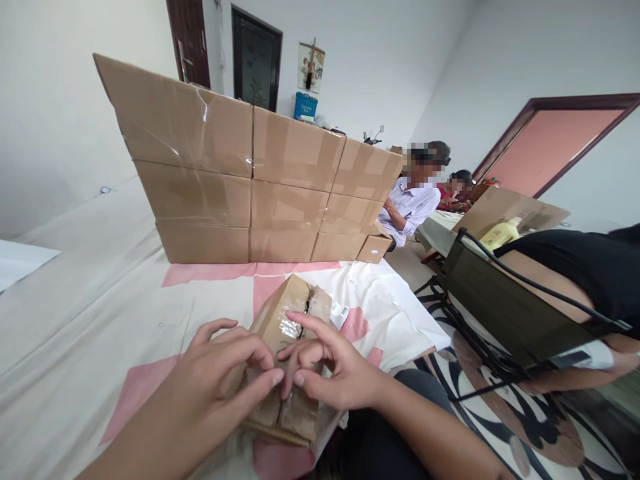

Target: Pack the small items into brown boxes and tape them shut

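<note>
While the stacked cartons (287,147) are standing across the cloth-covered table (75,287), a smaller taped box (293,293) is lying on the near side of the stack, torn along its top. Over that box, the left hand (230,373) is curling, its thumb and index fingertips coming close together; whether they are pinching anything, I cannot tell. The right hand (335,370) is hovering partly open over the same box, index finger reaching out, thumb standing apart from it; whether it is touching the cardboard is unclear. A small white item (340,315) is sitting nearer than the stack. Beyond the stack's right end, a person in a pale shirt (413,203) is sitting.
</note>
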`<state>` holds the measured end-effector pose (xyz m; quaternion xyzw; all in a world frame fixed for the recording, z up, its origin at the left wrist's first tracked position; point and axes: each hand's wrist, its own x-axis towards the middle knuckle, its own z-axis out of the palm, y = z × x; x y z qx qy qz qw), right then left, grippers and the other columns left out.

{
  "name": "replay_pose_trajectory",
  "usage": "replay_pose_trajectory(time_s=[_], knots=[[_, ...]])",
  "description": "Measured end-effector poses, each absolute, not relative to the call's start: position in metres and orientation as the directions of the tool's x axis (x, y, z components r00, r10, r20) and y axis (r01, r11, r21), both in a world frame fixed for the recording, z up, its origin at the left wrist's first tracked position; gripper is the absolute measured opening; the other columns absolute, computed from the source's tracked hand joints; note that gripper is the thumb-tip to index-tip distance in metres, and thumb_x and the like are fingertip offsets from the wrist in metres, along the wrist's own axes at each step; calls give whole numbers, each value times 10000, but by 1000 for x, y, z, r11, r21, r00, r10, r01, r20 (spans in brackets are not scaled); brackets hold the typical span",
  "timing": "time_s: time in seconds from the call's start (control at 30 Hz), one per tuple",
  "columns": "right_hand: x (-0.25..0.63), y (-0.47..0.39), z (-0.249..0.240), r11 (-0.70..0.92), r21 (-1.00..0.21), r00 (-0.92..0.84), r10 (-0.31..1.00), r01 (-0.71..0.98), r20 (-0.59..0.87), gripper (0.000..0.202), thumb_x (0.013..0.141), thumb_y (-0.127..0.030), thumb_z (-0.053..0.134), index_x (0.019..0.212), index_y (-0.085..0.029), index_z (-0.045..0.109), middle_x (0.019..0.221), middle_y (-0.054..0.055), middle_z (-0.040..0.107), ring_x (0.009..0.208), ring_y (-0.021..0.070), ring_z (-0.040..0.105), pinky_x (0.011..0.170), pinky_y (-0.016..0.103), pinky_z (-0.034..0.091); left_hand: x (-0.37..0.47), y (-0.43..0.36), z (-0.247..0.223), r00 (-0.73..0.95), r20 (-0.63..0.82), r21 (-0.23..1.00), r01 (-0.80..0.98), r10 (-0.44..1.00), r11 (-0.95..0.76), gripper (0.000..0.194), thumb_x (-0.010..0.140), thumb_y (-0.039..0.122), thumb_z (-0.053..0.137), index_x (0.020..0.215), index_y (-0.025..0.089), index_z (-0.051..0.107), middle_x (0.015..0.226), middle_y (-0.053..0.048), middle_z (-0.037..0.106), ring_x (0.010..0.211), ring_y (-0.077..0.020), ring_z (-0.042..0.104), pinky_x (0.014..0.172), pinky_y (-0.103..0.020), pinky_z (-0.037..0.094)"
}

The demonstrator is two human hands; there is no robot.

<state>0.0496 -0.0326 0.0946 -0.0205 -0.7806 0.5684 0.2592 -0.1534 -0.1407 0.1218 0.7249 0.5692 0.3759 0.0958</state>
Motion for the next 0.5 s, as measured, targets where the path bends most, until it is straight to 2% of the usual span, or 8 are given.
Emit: replay_pose_trajectory(time_s=[0.13, 0.33, 0.5], knots=[[52, -32, 92, 375, -891, -868, 316, -257, 383, 698, 1002, -331, 586, 1588, -222, 221, 637, -90, 519, 827, 173, 726, 1056, 483, 468, -153, -141, 122, 37, 397, 593, 753, 917, -286, 271, 924, 461, 584, 748, 274, 669, 804, 20, 720, 876, -203, 649, 860, -328, 507], [54, -33, 95, 352, -888, -856, 313, -297, 411, 674, 1010, -265, 572, 1583, -227, 218, 595, -118, 429, 835, 175, 728, 1041, 482, 471, -163, -144, 118, -97, 349, 682, 708, 932, -182, 215, 886, 505, 638, 919, 311, 723, 866, 13, 730, 856, -195, 657, 747, -262, 521], [54, -34, 97, 351, -883, -852, 310, -311, 422, 651, 1005, -218, 563, 1574, -238, 248, 584, -124, 402, 803, 176, 725, 1002, 462, 486, -170, -141, 119, -136, 322, 746, 646, 937, -163, 234, 881, 524, 639, 881, 304, 718, 817, 12, 712, 785, -186, 644, 689, -245, 505]])
